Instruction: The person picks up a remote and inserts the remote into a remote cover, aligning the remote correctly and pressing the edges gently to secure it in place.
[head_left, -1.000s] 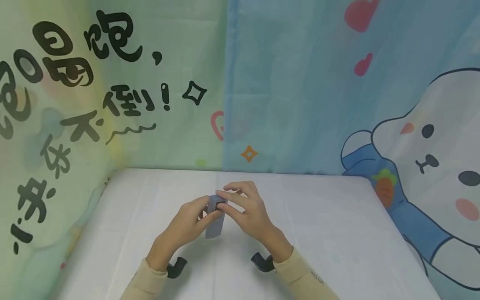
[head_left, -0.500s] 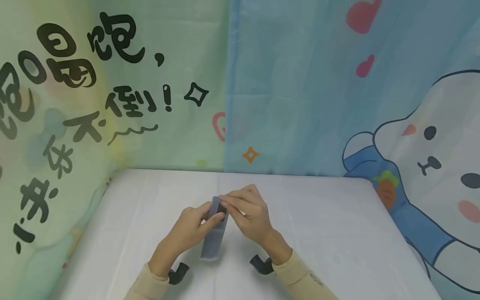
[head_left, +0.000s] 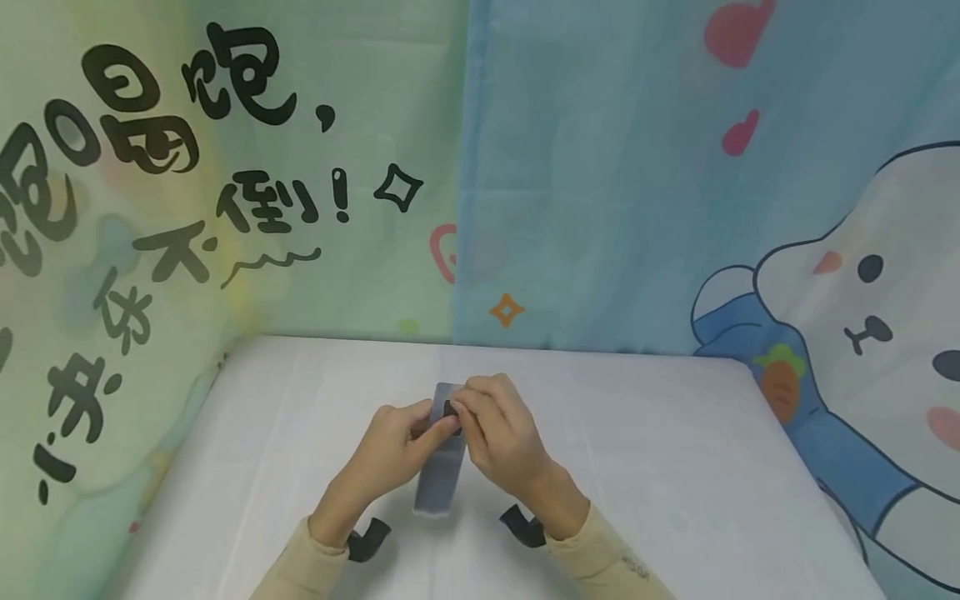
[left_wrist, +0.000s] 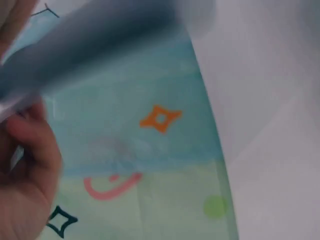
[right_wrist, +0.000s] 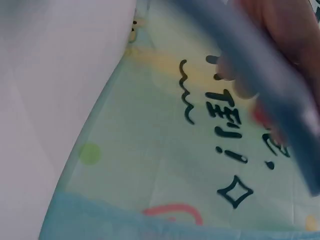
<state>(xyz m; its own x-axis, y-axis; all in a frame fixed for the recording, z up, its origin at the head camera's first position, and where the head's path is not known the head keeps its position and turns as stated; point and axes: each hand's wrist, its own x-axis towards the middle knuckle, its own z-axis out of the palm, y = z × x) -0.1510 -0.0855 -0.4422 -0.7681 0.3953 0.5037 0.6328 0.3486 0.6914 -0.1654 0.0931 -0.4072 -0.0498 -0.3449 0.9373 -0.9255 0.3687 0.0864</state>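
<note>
A long, narrow grey-blue box point(head_left: 441, 477) is held up over the white table, its long face toward me and its lower end hanging free. Near its upper end is a small dark patch point(head_left: 450, 408), partly covered by fingers. My left hand point(head_left: 392, 446) grips the box from the left, thumb across its front just below the patch. From the right, my right hand point(head_left: 504, 429) has its curled fingertips and thumb pinching at the dark patch on the box's edge. In the left wrist view the box point(left_wrist: 95, 47) is a blurred bar, and it crosses the right wrist view likewise.
The white-covered table point(head_left: 637, 467) spreads around both hands. Behind it hang printed curtains, a green one point(head_left: 360, 275) with black lettering and a blue one point(head_left: 585, 208). A black curved piece point(head_left: 369, 540) shows at the left wrist, another point(head_left: 522, 527) at the right.
The box has turned from nearly end-on so its long face shows, its lower end now nearer me. My right hand's fingers, more outstretched before, have curled in at the dark patch.
</note>
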